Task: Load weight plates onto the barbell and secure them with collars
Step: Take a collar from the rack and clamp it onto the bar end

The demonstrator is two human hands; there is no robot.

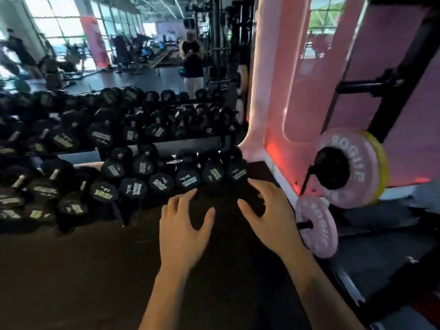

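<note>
Both arms reach out over the dark floor point(71, 270), palms down. The left hand point(184, 231) has its fingers spread wide and relaxed, holding nothing. The right hand point(269, 217) is also spread, fingers slightly bent at the tips, gripping nothing.

To the right stands a black rack upright point(400, 91) with storage pegs. The upper peg point(362, 86) sticks out bare. Lower down, a pink weight plate point(357, 167) with pale "ROGUE" lettering hangs on a peg, a yellow plate point(381, 167) just behind it, touching; a black hub fills the pink plate's centre. Below, closer to the right hand, a smaller pink plate point(317, 227) sits on a short black peg, round and matte, tilted toward me. Neither hand touches a plate. I cannot make out the barbell or any collars in this view.

Ahead, a long dumbbell rack point(166, 146) holds rows of black hex-headed dumbbells point(188, 178) with pale printed labels; their heads look rubbery and faceted, handles metallic. A mirror point(119, 55) behind doubles the rows and shows blurred gym machines, bright windows and a standing person. A glossy pink wall panel point(285, 79) with a rounded edge meets the floor beside a red glowing strip.
</note>
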